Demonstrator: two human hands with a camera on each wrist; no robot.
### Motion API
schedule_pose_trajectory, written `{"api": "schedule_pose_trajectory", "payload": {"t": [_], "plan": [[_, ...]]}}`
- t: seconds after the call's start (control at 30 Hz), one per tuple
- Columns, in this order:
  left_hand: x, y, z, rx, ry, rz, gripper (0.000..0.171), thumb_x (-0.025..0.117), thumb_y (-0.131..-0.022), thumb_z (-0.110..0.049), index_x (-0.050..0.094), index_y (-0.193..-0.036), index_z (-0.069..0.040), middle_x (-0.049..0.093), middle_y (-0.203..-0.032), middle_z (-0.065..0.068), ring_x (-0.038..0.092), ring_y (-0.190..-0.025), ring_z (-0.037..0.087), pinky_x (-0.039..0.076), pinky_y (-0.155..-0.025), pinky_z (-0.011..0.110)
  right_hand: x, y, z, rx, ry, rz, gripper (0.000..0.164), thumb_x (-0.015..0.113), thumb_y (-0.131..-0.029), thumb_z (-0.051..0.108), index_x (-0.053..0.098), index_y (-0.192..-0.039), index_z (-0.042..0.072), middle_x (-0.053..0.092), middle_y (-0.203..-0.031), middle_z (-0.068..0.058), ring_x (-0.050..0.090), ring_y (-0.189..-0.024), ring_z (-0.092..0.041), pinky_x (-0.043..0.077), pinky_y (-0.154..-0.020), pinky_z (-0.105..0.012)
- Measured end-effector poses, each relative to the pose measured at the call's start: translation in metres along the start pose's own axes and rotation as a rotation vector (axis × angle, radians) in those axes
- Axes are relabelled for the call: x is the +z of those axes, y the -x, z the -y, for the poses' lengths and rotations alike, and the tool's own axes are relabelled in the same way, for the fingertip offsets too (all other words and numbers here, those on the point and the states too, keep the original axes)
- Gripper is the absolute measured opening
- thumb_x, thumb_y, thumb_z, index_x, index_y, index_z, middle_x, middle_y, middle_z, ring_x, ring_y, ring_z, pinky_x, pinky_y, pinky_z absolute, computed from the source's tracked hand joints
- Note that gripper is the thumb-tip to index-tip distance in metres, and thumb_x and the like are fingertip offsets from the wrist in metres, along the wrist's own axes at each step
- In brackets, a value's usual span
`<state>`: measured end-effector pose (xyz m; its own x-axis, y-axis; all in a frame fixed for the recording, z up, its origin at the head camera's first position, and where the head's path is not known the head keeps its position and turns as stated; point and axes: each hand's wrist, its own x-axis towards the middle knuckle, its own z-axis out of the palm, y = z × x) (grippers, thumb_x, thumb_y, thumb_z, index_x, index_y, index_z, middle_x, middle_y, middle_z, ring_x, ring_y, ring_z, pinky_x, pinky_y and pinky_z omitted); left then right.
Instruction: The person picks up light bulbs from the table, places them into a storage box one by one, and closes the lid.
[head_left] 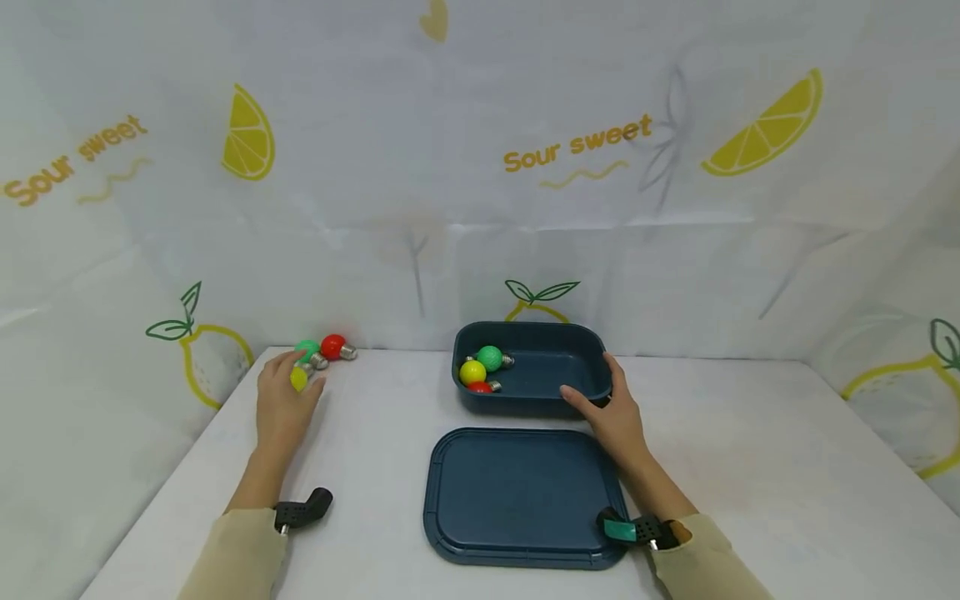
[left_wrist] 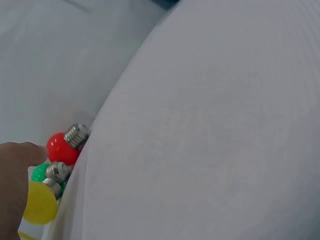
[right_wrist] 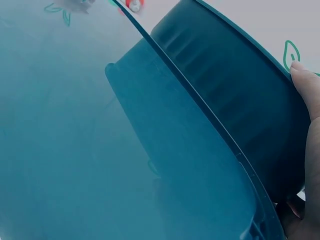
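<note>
My left hand [head_left: 285, 404] reaches to the table's back left corner, thumb and fingers spread around a yellow light bulb [head_left: 298, 378]. Behind that bulb lie a green bulb [head_left: 307, 350] and a red bulb [head_left: 333, 346]. In the left wrist view the yellow bulb [left_wrist: 40, 204] is close beside the hand; whether they touch I cannot tell. With my right hand [head_left: 617, 421] I grip a dark blue box [head_left: 555, 407] at its front right corner, thumb at the front rim. Green [head_left: 490, 358], yellow [head_left: 472, 372] and red [head_left: 478, 387] bulbs lie in the box's left side.
A dark blue lid [head_left: 525, 500] lies flat on the white table [head_left: 375, 467] in front of the box, under my right wrist. A white sheet with lemon prints [head_left: 450, 250] hangs behind the table and along its sides.
</note>
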<state>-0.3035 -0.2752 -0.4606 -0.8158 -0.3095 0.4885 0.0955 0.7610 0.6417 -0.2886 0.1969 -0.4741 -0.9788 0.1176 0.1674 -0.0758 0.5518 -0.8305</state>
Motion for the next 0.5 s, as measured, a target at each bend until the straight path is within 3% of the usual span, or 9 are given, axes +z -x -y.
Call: {"api": "schedule_pose_trajectory", "payload": {"t": [0.13, 0.2, 0.33, 0.5], "plan": [[0.003, -0.002, 0.018, -0.041, 0.072, -0.094, 0.052, 0.077, -0.086, -0.007, 0.058, -0.134, 0.003, 0.052, -0.14, 0.026, 0.044, -0.136, 0.045, 0.035, -0.118, 0.058, -0.001, 0.0, 0.002, 0.015, 0.002, 0.007, 0.099, 0.068, -0.091, 0.053, 0.006, -0.164, 0.025, 0.016, -0.17, -0.017, 0.025, -0.153, -0.045, 0.028, -0.119, -0.067], [0.003, -0.003, 0.025, -0.079, 0.119, -0.108, 0.055, 0.078, -0.087, -0.009, 0.057, -0.136, 0.001, 0.052, -0.14, 0.026, 0.045, -0.136, 0.044, 0.037, -0.117, 0.058, -0.001, 0.0, 0.002, 0.02, 0.002, 0.01, 0.1, 0.067, -0.091, 0.054, 0.006, -0.164, 0.026, 0.016, -0.17, -0.017, 0.024, -0.153, -0.044, 0.028, -0.119, -0.067], [0.001, -0.003, 0.029, -0.17, 0.189, -0.069, 0.059, 0.077, -0.089, -0.012, 0.053, -0.142, 0.0, 0.051, -0.144, 0.025, 0.047, -0.135, 0.042, 0.044, -0.111, 0.056, -0.003, -0.001, 0.004, 0.021, 0.001, 0.016, 0.099, 0.067, -0.091, 0.053, 0.005, -0.164, 0.027, 0.015, -0.17, -0.016, 0.023, -0.154, -0.044, 0.027, -0.119, -0.067], [-0.002, -0.004, 0.029, -0.205, 0.182, -0.014, 0.059, 0.074, -0.09, -0.013, 0.052, -0.144, -0.001, 0.051, -0.146, 0.024, 0.05, -0.136, 0.041, 0.046, -0.111, 0.053, -0.002, -0.001, 0.004, 0.023, 0.007, 0.024, 0.099, 0.067, -0.092, 0.054, 0.004, -0.164, 0.028, 0.014, -0.17, -0.017, 0.023, -0.153, -0.045, 0.027, -0.119, -0.067]]}}
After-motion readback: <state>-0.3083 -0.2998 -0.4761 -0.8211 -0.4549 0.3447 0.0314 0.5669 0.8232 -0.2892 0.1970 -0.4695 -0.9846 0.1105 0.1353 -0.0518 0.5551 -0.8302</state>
